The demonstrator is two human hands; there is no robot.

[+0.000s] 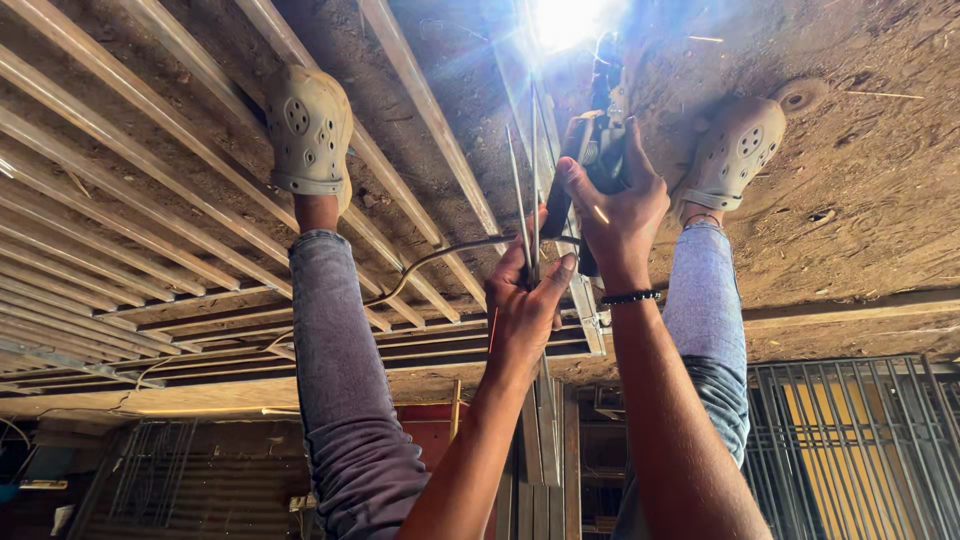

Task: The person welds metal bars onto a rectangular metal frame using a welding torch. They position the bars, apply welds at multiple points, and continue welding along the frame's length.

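Bare left hand (525,300) pinches thin steel rods (527,200); right hand (615,205) grips black holder (600,150).

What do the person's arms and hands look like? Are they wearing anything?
Both arms are bare, with no sleeves or gloves. The right hand has a dark beaded bracelet round its wrist. The left hand wears nothing.

The person wears grey jeans (340,400), beige perforated clogs (307,128), a black beaded bracelet (630,297), and no sleeves on the forearms.
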